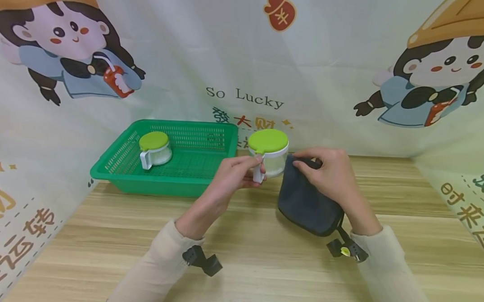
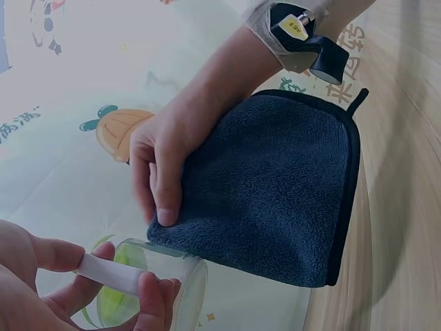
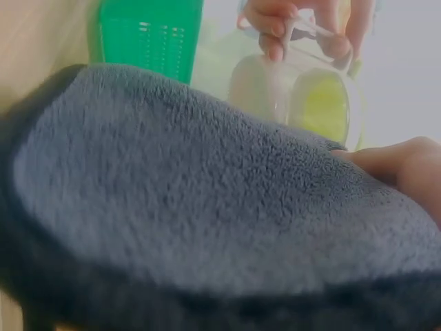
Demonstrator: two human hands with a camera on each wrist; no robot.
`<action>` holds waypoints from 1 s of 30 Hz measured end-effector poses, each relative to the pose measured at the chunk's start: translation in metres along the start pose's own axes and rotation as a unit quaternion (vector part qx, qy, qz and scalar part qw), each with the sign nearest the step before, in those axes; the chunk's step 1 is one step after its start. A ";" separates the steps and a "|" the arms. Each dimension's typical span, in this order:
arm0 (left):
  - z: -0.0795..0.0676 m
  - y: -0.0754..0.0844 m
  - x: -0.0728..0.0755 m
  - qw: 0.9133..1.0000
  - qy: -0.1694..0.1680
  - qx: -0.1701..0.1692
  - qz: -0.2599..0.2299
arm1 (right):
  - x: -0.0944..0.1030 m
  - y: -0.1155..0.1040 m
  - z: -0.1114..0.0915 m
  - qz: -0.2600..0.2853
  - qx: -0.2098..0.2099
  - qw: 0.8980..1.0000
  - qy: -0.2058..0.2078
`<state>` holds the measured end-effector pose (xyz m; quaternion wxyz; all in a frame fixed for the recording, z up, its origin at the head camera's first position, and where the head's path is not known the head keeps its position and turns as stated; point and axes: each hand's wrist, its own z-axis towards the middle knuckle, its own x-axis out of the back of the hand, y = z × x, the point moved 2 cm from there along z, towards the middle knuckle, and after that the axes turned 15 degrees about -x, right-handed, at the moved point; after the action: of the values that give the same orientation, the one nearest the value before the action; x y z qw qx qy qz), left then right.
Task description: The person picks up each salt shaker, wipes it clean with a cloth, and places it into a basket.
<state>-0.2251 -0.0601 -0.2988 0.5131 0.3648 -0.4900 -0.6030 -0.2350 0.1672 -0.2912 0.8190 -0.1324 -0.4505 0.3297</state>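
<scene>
My left hand (image 1: 237, 175) grips the white handle of a clear jar (image 1: 274, 165) with a bright green lid (image 1: 268, 141), held up over the table. In the left wrist view the white handle (image 2: 114, 273) lies between thumb and fingers. My right hand (image 1: 326, 172) pinches a dark grey-blue cloth (image 1: 309, 199) by its upper edge, right at the jar's side. The cloth hangs down with a black border and a small loop. Close up in the right wrist view, the fluffy cloth (image 3: 207, 186) covers the lower part of the jar.
A green plastic basket (image 1: 163, 188) with slotted walls stands at the back left. Inside it sits a second clear jar (image 1: 160, 155) with a green lid and white handle. A printed curtain (image 1: 330, 83) rises behind the wooden table (image 1: 261, 260).
</scene>
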 end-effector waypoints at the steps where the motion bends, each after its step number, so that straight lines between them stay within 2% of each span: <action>1: 0.000 0.000 0.000 1.000 0.000 0.000 0.000 | 0.000 -0.002 -0.001 -0.002 0.004 1.000 -0.002; 8: 0.000 -0.002 0.001 1.000 0.008 -0.005 -0.001 | -0.005 -0.018 -0.006 -0.007 0.060 0.998 -0.003; 17: 0.001 -0.002 0.001 1.000 0.006 -0.001 -0.003 | -0.017 -0.029 -0.010 0.020 0.096 0.995 -0.030; 21: 0.001 -0.001 0.000 1.000 0.000 -0.002 -0.002 | -0.015 -0.027 -0.009 0.018 0.086 0.996 -0.025; 30: 0.000 -0.001 -0.001 1.000 -0.001 0.002 -0.001 | 0.000 -0.005 -0.002 -0.009 0.006 1.000 0.021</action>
<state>-0.2249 -0.0590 -0.3004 0.5114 0.3659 -0.4913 -0.6027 -0.2314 0.1635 -0.2893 0.8317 -0.1304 -0.4328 0.3224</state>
